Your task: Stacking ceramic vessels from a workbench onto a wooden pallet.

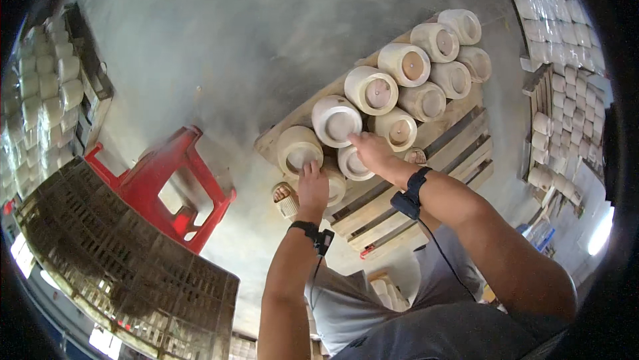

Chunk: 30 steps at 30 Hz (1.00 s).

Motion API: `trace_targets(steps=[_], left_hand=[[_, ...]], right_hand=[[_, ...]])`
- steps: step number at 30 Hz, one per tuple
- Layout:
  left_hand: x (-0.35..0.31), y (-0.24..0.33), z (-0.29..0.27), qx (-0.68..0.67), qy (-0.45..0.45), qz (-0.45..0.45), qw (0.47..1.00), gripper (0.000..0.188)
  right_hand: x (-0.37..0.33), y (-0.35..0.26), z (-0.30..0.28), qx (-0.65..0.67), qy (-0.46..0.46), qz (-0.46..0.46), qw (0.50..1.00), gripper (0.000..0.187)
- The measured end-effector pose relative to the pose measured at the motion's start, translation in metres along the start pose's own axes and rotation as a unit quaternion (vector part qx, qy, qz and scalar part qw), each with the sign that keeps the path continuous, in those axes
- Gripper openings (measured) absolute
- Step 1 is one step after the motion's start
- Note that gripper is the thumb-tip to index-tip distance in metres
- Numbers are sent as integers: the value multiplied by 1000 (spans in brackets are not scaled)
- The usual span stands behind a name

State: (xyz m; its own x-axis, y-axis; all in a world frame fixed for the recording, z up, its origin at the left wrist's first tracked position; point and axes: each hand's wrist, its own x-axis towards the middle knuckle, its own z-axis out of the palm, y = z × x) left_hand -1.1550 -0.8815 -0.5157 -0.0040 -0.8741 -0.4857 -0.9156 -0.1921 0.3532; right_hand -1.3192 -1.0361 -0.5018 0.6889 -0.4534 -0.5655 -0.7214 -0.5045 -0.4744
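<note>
two hands [313, 190] [375, 152] touch pot rims [284, 160], grip unclear, with floor [233, 47] open beyond pallet edge [273, 136]

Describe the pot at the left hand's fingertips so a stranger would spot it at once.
Find the pallet with its slanting double row of pots. Go to the end nearer the red stool. The end pot in the upper-left row, left hand at its rim, is the one closest to the stool.

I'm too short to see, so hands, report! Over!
Left fingers at one pale jar. Right fingers at neighbouring jar. Red stool off left, not in the way.
</note>
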Motion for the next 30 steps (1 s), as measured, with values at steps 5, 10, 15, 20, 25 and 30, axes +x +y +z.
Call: trace_targets(steps=[5, 10, 15, 20, 25, 30], left_hand=[[-10, 12, 11, 5, -21, -56, 998, 34], [-29, 32, -2, 65, -10, -70, 995, 49], [-73, 57, -38, -62, -34, -82, 994, 70], [-134, 78, -115, -88, -89, -26, 992, 54], [-214, 79, -209, -155, -5, 23, 988, 48], [-287, 52, -275, -198, 28, 68, 977, 47]], right_hand=[[-6, 5, 4, 12, 27, 31, 999, 48], [-24, -7, -6, -9, 63, 4, 998, 58], [-77, -24, -38, 10, -41, 66, 997, 51], [-165, -26, -69, -3, -75, 95, 993, 40], [-257, -83, -125, 149, 3, 304, 941, 28], [-350, -122, -121, 105, 62, 345, 931, 33]])
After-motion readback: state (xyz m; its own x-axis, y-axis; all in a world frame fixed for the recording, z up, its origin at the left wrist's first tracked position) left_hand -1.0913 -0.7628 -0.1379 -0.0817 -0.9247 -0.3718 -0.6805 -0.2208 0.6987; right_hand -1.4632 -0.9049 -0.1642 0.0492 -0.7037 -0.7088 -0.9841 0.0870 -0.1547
